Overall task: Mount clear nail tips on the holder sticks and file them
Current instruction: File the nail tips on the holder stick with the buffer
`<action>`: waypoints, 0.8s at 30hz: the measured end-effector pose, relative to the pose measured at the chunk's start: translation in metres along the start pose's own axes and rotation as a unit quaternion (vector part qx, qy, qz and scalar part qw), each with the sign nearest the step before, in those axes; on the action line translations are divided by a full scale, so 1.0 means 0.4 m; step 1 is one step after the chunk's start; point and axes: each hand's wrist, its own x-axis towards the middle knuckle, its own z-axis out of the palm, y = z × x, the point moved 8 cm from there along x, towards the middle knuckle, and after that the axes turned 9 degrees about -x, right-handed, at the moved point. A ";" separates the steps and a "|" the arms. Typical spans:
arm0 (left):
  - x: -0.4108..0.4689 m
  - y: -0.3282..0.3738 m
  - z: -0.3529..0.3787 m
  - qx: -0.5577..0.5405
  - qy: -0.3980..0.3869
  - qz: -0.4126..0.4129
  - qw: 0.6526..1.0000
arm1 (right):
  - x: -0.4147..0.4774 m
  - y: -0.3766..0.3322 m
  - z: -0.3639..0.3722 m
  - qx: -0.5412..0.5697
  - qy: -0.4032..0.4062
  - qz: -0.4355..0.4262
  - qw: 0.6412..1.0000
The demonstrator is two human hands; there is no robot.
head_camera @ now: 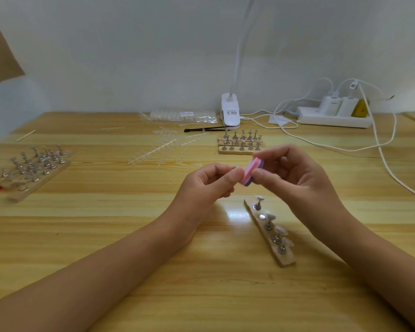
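Nail tip (237, 167) under work is held above the bench (130, 236), near the centre of the view, between both hands; only a small pale edge of it shows past the fingers. Left hand (209, 185) is curled, with thumb and forefinger pinching the nail tip at their ends. Right hand (295, 178) is likewise curled and grips a pink-and-purple file block (251, 171) between thumb and fingers. The block is tilted, and its pink face lies against the left fingertips where the tip sits; whether it touches the tip itself cannot be told. Just below the right hand, a wooden holder strip (286, 261) lies on the bench, angled from upper left to lower right. Four metal holder sticks (258, 202) stand on it, each topped with a pale mounted tip (279, 229). One bare metal disc (262, 217) shows on the strip between the first and second stick. Beyond the hands, a rear rack (235, 152) of wooden strips set side by side carries further rows of sticks. At the left edge of the bench, a wooden board (58, 168) carries many more. Clear sprue strips (163, 149) lie between these two racks. Along the wall stand a bag of tips (182, 115), a white clip lamp (230, 113) and a white power strip (333, 118) with plugs and a trailing white cable (379, 144). A black tool (204, 129) lies just in front of the lamp.
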 end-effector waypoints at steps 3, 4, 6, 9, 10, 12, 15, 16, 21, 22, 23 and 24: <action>0.000 0.001 0.000 0.002 0.001 0.003 1.000 | 0.001 -0.001 -0.003 -0.002 -0.001 0.000 1.000; -0.001 -0.001 -0.001 0.004 -0.001 0.004 1.000 | 0.000 0.003 0.006 -0.007 -0.020 0.009 1.000; -0.002 0.000 -0.001 0.000 -0.002 0.003 1.000 | -0.003 0.008 0.012 -0.012 -0.024 0.012 1.000; -0.001 0.002 -0.001 -0.005 0.002 0.001 1.000 | -0.003 0.006 0.004 -0.003 0.006 0.006 1.000; -0.001 0.001 -0.002 -0.005 0.004 0.001 1.000 | -0.002 0.008 0.009 -0.004 -0.007 0.012 1.000; 0.000 -0.001 -0.001 -0.002 0.005 -0.001 1.000 | -0.004 0.012 0.020 -0.008 -0.029 0.023 0.999; 0.000 0.001 0.000 0.001 0.002 -0.002 1.000 | -0.004 0.009 0.003 0.003 0.010 0.014 1.000; -0.001 0.001 -0.001 0.001 0.003 -0.002 1.000 | -0.003 0.007 0.002 0.000 0.007 0.014 1.000; -0.002 0.001 0.000 0.016 0.006 -0.002 1.000 | 0.003 0.004 0.001 -0.026 -0.042 0.035 0.998; -0.002 0.002 0.003 0.024 0.004 0.000 1.000 | 0.004 -0.001 -0.003 -0.030 -0.041 0.033 0.998; -0.003 0.002 0.006 0.031 0.001 0.000 1.000 | 0.005 -0.005 -0.005 -0.032 -0.045 0.031 0.998; -0.005 0.003 0.010 0.037 -0.002 0.001 0.999 | 0.005 -0.009 -0.005 -0.036 -0.056 0.032 0.997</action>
